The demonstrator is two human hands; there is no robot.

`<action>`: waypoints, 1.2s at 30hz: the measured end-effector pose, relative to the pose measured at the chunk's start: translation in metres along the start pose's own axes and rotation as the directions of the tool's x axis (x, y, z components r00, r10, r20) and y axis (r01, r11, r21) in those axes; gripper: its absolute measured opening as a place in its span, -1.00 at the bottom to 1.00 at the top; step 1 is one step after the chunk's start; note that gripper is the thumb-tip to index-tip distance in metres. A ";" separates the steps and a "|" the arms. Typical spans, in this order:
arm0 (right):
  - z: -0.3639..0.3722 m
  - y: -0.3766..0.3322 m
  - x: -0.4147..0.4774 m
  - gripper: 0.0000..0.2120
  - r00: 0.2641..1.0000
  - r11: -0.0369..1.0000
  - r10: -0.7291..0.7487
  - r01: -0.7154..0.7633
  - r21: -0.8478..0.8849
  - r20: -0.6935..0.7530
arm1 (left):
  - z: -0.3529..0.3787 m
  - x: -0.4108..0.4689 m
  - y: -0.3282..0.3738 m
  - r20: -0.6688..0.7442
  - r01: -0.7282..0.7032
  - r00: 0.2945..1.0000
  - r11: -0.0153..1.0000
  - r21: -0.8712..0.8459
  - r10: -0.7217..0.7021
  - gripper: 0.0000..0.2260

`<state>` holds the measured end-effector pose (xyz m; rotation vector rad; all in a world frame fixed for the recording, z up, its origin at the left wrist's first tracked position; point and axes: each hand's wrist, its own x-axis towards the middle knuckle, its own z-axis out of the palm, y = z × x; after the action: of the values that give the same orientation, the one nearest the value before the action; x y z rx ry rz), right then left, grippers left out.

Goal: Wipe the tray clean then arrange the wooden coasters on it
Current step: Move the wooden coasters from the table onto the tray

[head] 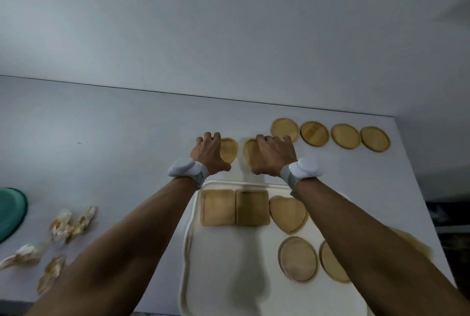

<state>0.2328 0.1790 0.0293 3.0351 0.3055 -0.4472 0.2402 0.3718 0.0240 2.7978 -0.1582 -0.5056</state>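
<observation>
two heart coasters under the hands, tray half filled

the white tray (189, 252) lies at the near edge and holds two square, one heart and two round coasters. just past its far rim, the left hand (207, 154) curls over one heart coaster (229, 150) and the right hand (276, 156) over another (249, 151); whether either has gripped yet i cannot tell. four round coasters (314, 133) wait to the right. lifting both together, a thin coaster could slip or knock the ones already laid.

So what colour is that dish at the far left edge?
Teal green dish, seen in the head view, only partly in frame.
</observation>
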 end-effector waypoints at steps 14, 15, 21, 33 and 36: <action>0.043 -0.037 -0.151 -0.29 0.999 0.998 -0.002 0.000 0.056 0.045 | 0.058 -0.150 0.012 -0.017 0.028 0.999 1.000 0.000 -0.028 -0.20; 0.047 -0.040 -0.158 -0.30 0.999 0.998 -0.006 0.004 0.055 0.046 | 0.062 -0.158 0.010 -0.013 0.032 0.999 0.999 0.003 -0.032 -0.19; 0.073 -0.053 -0.186 -0.33 0.998 0.999 -0.035 0.033 0.035 0.043 | 0.086 -0.192 0.003 0.008 0.054 0.999 0.998 0.019 -0.054 -0.20; 0.096 -0.068 -0.196 -0.31 0.998 0.998 -0.050 0.048 0.034 0.044 | 0.109 -0.204 -0.006 0.008 0.049 0.999 0.999 0.007 -0.049 -0.21; 0.099 -0.070 -0.196 -0.34 0.998 0.999 -0.049 0.048 0.025 0.040 | 0.110 -0.203 -0.007 0.013 0.052 0.999 0.999 0.004 -0.052 -0.25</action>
<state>0.0067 0.2020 -0.0107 3.0435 0.3751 -0.5191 0.0116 0.3812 -0.0108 2.8091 -0.0899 -0.5359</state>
